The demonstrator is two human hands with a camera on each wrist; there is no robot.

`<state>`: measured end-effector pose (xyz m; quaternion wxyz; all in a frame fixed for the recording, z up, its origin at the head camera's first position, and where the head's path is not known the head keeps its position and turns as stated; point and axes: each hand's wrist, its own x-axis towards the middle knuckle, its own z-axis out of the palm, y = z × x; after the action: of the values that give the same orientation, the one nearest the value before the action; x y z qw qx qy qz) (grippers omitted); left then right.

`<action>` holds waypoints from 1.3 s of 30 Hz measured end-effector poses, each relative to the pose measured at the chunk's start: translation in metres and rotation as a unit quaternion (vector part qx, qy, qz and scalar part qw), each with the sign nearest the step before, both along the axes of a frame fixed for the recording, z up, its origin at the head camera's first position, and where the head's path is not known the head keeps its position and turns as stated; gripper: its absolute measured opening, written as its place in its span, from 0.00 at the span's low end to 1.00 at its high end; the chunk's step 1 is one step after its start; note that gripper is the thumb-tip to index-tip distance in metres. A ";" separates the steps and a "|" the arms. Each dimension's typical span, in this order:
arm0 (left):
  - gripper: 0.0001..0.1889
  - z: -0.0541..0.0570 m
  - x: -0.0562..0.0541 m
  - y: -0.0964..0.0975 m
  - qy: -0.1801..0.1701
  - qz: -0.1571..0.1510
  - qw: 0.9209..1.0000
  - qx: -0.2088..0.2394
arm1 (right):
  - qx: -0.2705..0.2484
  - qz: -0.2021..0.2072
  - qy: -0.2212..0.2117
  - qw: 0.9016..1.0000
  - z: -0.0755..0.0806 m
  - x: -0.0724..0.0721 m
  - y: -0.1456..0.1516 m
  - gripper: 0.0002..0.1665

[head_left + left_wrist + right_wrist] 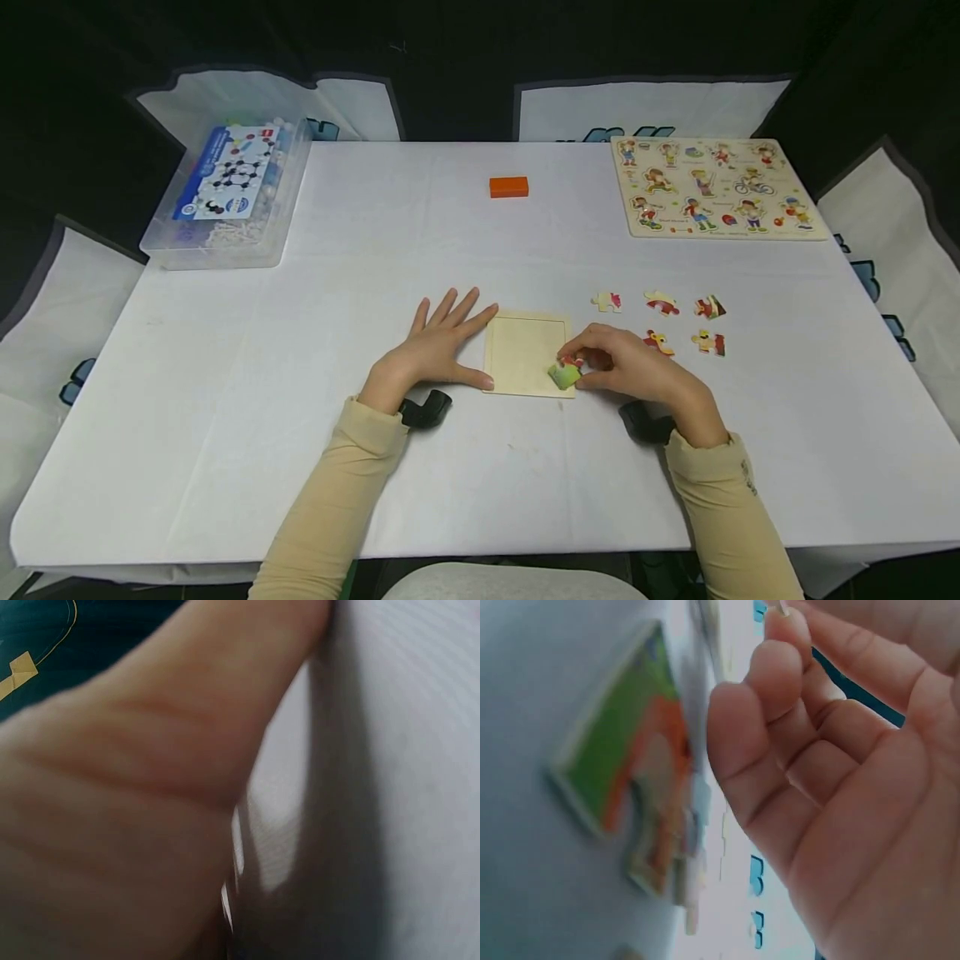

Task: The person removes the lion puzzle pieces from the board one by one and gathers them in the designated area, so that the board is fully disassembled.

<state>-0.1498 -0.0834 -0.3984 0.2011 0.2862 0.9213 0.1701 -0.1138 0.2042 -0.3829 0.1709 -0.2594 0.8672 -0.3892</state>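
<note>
My left hand (431, 348) lies with fingers spread on the white table, its thumb and index fingertips at the left edge of a shallow wooden puzzle tray (521, 354). At the tray's lower right corner, my right hand (633, 364) pinches a green and red jigsaw piece (565, 375) between thumb and fingers. Beyond that hand lie several loose jigsaw pieces (662, 303). A blurred green and orange jigsaw piece (607, 765) appears in the right wrist view, beside the curled fingers (739, 727). The left wrist view holds mostly blurred skin and tablecloth.
A clear plastic box (258, 242) with a blue and white booklet stands at the back left. An orange block (508, 187) is at the back middle. A wooden board with children's figures (720, 187) lies at the back right.
</note>
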 end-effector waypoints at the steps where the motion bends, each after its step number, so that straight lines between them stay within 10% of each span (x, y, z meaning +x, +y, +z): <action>1: 0.55 0.000 0.000 0.000 0.000 0.000 1.000 -0.001 | -0.011 -0.004 -0.002 1.000 0.001 0.000 0.002 0.20; 17: 0.55 -0.001 -0.001 0.000 0.000 0.001 1.000 0.001 | -0.036 -0.134 0.061 0.989 0.014 0.018 0.073 0.21; 29: 0.55 -0.003 -0.002 0.000 0.001 0.004 1.000 -0.003 | 0.089 -0.230 0.001 0.969 0.002 0.051 0.126 0.25; 39: 0.54 -0.002 -0.002 -0.001 0.000 0.003 1.000 0.005 | 0.102 -0.226 -0.042 0.968 -0.006 0.055 0.128 0.29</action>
<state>-0.1522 -0.0839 -0.4009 0.1991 0.2843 0.9213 0.1751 -0.0588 0.3323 -0.3893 0.1405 -0.0207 0.9306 -0.3375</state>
